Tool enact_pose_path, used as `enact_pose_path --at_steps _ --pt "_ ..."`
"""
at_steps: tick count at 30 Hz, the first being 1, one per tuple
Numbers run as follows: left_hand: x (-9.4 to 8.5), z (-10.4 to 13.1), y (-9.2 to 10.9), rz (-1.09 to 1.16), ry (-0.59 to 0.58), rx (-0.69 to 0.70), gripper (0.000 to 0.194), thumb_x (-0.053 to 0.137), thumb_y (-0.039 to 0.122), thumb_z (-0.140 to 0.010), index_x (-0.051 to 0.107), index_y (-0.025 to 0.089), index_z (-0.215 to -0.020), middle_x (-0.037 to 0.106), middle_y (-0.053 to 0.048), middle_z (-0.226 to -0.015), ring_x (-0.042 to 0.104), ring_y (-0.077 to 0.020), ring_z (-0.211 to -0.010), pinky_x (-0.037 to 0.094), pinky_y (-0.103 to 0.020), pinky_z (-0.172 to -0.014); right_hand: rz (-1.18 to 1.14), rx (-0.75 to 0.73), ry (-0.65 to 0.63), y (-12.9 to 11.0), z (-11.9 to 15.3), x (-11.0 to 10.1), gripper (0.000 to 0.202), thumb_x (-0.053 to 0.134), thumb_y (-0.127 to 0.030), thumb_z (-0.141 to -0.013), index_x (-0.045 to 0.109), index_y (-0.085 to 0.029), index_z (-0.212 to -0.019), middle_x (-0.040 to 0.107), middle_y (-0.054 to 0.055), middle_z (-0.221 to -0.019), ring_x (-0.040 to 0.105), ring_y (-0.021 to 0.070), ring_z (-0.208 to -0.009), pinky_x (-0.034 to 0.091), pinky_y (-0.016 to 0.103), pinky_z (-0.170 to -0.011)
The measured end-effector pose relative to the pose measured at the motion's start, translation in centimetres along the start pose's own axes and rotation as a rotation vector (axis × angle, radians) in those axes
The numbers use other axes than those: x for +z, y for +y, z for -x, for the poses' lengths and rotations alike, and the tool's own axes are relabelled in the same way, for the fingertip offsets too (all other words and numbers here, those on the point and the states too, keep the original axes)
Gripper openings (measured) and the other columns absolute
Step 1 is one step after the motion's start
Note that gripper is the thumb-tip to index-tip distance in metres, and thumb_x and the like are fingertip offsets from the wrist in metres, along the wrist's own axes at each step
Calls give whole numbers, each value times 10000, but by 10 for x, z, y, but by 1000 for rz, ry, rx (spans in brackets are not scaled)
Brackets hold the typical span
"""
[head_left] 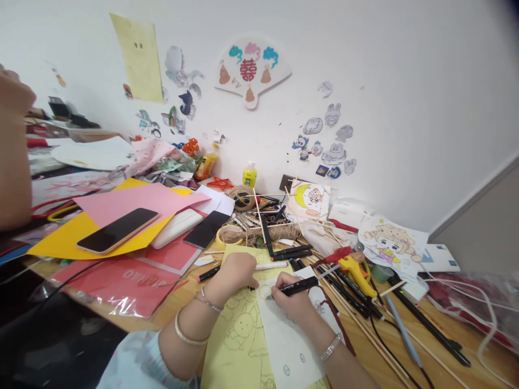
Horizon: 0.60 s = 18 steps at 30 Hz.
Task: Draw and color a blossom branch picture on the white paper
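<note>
My right hand (292, 300) is closed around a black marker (300, 286), its drawing end down at a white sheet of paper (284, 346). A yellow ring outline (264, 292) shows on the sheet beside my fingers, and small drawn shapes sit lower down. My left hand (238, 270) rests curled at the sheet's upper left edge; its fingertips are mostly hidden, so whatever they hold cannot be made out. Under both lies a yellow sheet (239, 329) with line drawings. Beyond my left hand is a white marker (271, 265).
Phones (117, 230) and coloured papers (138, 200) cover the left side. Black markers (292, 252), twine (284, 232) and tape (229, 236) lie ahead. At right are a yellow glue gun (359, 274), sticks and cables. A person's arm (14, 151) shows at far left.
</note>
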<state>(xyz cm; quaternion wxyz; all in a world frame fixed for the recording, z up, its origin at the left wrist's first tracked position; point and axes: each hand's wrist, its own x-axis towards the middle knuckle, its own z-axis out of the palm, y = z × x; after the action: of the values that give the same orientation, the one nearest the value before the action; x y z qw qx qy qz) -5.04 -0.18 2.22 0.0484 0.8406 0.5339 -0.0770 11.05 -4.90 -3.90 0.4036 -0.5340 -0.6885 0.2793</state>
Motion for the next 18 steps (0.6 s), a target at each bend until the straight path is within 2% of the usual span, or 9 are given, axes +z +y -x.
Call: enact_pose_path --at_steps 7,12,18 --pt "-1 0 1 -29 -24 -9 402 698 455 -655 689 124 -884 690 -158 -850 653 -294 -820 505 -342 -720 -1 19 50 2 0 0 184 454 -240 -659 324 -230 -529 370 -64 -467 371 125 -480 274 233 -478" --pt "-3 1 2 -26 -35 -12 439 701 453 -660 685 100 -921 688 -174 -894 649 -311 -842 508 -353 -723 -17 18 30 1 0 1 195 473 -235 -639 328 -225 -510 369 -64 -470 378 122 -491 282 228 -482" --pt "-3 1 2 3 -24 6 425 710 421 -661 689 67 -894 686 -200 -868 647 -337 -825 508 -387 -712 -37 48 63 2 0 1 176 438 -251 -648 310 -232 -527 352 -67 -471 362 122 -475 280 233 -475"
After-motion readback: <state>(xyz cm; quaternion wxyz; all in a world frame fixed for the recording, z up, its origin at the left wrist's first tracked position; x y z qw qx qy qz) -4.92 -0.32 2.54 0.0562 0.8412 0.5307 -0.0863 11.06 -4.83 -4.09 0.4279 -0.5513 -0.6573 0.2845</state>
